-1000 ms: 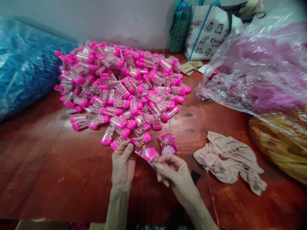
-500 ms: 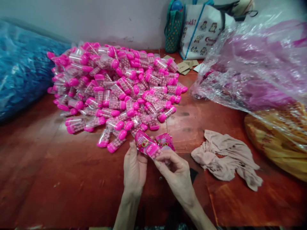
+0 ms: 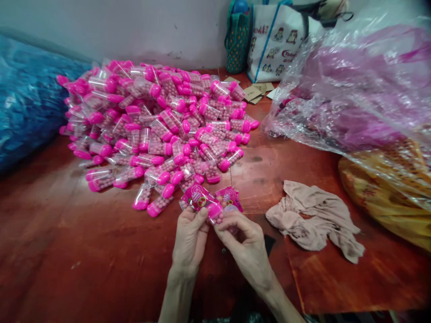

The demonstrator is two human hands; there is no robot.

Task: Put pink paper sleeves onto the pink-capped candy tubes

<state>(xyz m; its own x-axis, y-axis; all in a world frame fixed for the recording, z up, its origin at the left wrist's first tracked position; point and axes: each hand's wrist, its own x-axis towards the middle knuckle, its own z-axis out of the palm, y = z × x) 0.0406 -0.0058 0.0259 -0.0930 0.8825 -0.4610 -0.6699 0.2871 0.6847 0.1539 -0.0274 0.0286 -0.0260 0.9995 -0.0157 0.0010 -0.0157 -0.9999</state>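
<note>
My left hand (image 3: 191, 235) pinches a printed magenta packet (image 3: 197, 196) between thumb and fingers. Touching its lower right corner is a small clear bottle (image 3: 216, 214) with a pink cap and pink beads, which my right hand (image 3: 244, 240) grips between thumb and forefinger. Whether the bottle is inside the packet or only against it, I cannot tell. Just behind my right fingers lie more magenta packets (image 3: 232, 197) on the red-brown table (image 3: 111, 255). A large heap of similar capped bottles (image 3: 158, 121) spreads out beyond my hands.
To the left bulges a blue plastic bag (image 3: 30, 98). A crumpled beige cloth (image 3: 316, 217) lies right of my hands, beside a yellow bag (image 3: 377, 197) and clear plastic sheeting (image 3: 353, 89). Against the wall stand a white printed bag (image 3: 279, 45) and a green bottle holder (image 3: 236, 45); cardboard pieces (image 3: 254, 93) lie before them.
My left thumb has closed down onto the packet, which has tilted flatter. My right hand keeps its hold on the bottle. The whole view has shifted slightly.
</note>
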